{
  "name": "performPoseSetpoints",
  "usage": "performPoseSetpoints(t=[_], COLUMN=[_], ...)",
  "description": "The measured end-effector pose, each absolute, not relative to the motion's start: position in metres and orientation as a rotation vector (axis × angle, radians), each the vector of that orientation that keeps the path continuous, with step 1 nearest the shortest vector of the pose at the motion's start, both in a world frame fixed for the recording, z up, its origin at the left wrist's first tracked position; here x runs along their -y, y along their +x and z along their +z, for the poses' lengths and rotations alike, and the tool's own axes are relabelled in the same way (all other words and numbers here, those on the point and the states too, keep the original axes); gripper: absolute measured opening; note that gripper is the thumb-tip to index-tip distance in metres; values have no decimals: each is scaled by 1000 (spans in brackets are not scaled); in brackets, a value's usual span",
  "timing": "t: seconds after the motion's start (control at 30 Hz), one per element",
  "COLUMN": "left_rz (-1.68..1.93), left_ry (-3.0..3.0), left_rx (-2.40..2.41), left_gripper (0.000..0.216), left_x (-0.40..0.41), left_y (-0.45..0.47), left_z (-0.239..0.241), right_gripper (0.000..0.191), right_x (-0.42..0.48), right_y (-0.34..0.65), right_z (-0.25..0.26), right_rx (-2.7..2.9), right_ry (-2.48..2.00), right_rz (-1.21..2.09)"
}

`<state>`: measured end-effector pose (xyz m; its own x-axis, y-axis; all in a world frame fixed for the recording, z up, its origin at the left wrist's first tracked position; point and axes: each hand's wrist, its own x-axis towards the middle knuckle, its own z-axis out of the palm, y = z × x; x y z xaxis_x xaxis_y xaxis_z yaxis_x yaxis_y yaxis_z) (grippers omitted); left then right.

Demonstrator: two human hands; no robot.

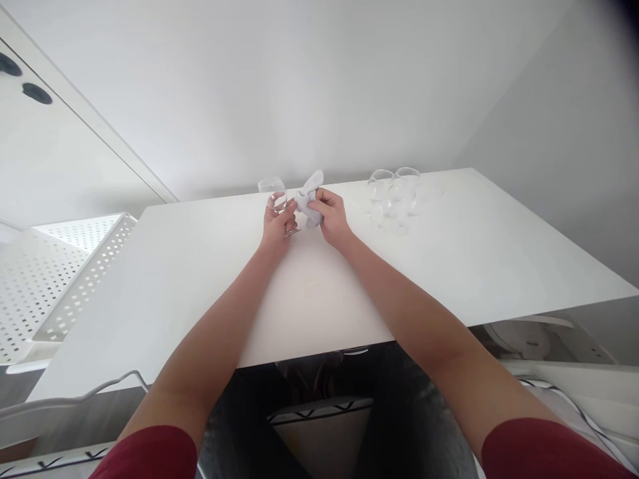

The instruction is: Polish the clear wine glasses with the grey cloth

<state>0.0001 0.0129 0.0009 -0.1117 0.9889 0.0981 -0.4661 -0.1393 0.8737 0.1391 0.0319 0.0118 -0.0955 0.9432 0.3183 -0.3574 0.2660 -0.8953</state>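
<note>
My left hand (279, 221) is closed around a clear stemmed glass (271, 185), held tilted over the far part of the white tabletop (309, 286). Its bowl points up and away, and the foot shows below my fingers. In my right hand (331, 214) a pale grey-white cloth (310, 203) is pinched and bunched, one corner sticking up. The cloth lies between both hands, close to the left fingertips; whether those fingers also grip it I cannot tell. To the right of my right hand, several clear stemmed glasses (392, 189) stand grouped on the tabletop.
A plain wall (299, 80) rises behind the table. At left are a white perforated metal shelf (84, 286) and a white cabinet door with dark round knobs (36, 93). A bent grey rail (74, 399) runs along the lower left. White drawer-like furniture (584, 392) sits below right.
</note>
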Motion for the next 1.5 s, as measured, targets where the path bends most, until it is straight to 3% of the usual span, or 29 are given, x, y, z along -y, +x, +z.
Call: performPoseSetpoints(t=[0.2, 0.4, 0.5, 0.6, 0.67, 0.83, 0.93, 1.13, 1.3, 1.4, 1.5], left_rz=[1634, 1671, 1774, 1807, 1841, 1911, 1909, 1822, 1347, 1239, 1176], left_ry=[875, 893, 873, 859, 821, 768, 782, 921, 1275, 1255, 1250], left_rx=[-875, -863, -807, -789, -806, -1006, -1084, -1164, -1031, -925, -851], left_gripper=[67, 65, 65, 61, 59, 57, 57, 55, 65, 74, 64], left_x=[-20, -19, -18, -17, -19, -24, -25, -20, -13, -8, -4], left_y=[-6, -6, -8, -10, -12, -14, -13, -4, 8, 10, 11], left_z=[-8, -7, -2, 1, 1, -5, -8, -9, -10, -6, -3], right_gripper=[34, 41, 49, 45, 45, 47, 42, 43, 46, 54, 63], right_x=[-27, -23, -25, -28, -32, -46, -52, -49, -43, -40, -35], right_y=[144, 142, 143, 147, 149, 153, 159, 161, 156, 153, 148], right_z=[20, 29, 29, 25, 20, 9, 10, 13, 14, 15, 18], right_rx=[1136, 1105, 1125, 1189, 1233, 979, 895, 890, 1003, 1080, 1124], right_ry=[-540, -590, -623, -708, -783, -719, -675, -617, -532, -515, -524], right_rz=[1582, 1938, 2030, 2077, 2017, 1281, 1103, 1137, 1284, 1273, 1296])
